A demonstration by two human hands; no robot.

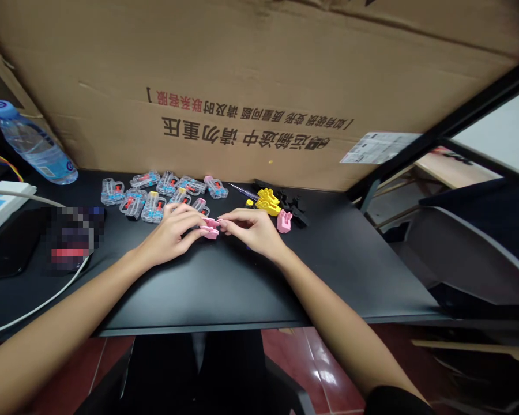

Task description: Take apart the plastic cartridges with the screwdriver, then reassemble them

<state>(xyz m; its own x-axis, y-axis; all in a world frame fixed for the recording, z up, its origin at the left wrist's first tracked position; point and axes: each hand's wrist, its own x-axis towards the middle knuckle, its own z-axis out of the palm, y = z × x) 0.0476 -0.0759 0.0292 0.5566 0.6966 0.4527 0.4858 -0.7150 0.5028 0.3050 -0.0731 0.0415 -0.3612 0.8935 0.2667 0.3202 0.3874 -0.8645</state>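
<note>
My left hand [173,233] is closed on a small pink plastic part [211,229], held between thumb and fingers just above the black table. Opposite it, my right hand [257,231] pinches with thumb and forefinger at the part's right side. A bit of pink shows at those fingertips; whether it is a separate piece I cannot tell. Behind my left hand lie several small clear plastic cases [153,207] with blue and red bits inside. Beyond my right hand are yellow plastic parts [268,202], another pink part [284,221] and black parts [296,207].
A large cardboard sheet [242,69] stands along the table's back edge. On the left are a water bottle [38,147], a white power strip [6,204], a cable [75,276] and a dark phone [15,248]. A pointed tool [244,190] lies near the yellow parts.
</note>
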